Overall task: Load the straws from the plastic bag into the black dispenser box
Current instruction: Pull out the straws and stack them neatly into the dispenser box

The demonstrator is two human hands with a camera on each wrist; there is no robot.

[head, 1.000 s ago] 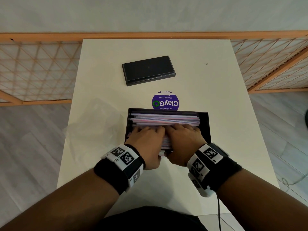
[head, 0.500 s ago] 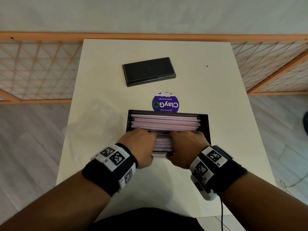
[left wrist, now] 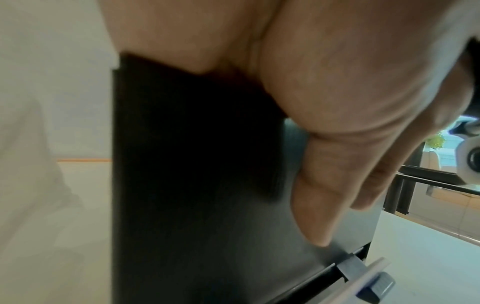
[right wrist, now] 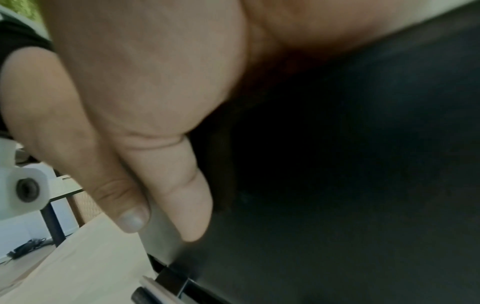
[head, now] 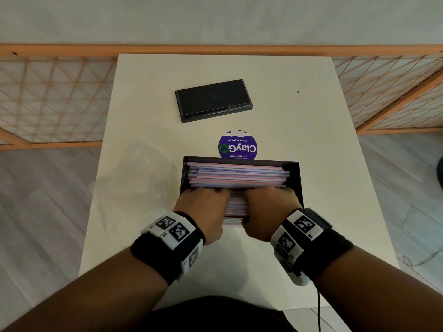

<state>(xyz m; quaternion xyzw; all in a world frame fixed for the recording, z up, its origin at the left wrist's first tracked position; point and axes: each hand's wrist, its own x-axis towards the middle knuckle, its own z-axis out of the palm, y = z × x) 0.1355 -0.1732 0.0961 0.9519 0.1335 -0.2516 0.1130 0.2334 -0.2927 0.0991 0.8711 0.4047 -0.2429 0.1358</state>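
Note:
The open black dispenser box (head: 296, 180) stands at the table's middle, packed with pink and white straws (head: 237, 174) lying crosswise. My left hand (head: 206, 203) and right hand (head: 269, 203) sit side by side at its near wall. On each, the fingers curl over the rim onto the nearest straws. In the wrist views my left thumb (left wrist: 319, 205) and right thumb (right wrist: 182, 195) lie flat against the box's dark front face (left wrist: 194, 185) (right wrist: 337, 164). The fingertips themselves are hidden. The clear plastic bag (head: 134, 178) lies flat to the left of the box.
The box's black lid (head: 213, 100) lies further back on the white table (head: 311, 140). A round purple sticker (head: 237, 146) is just behind the box. A wooden lattice fence (head: 48, 97) runs behind and to both sides. A grey slot piece (left wrist: 363, 273) juts from the box's base.
Both hands have slid back toward me from the middle of the straws to the near wall, and their fingers have curled. More straws show behind them. The box has not moved.

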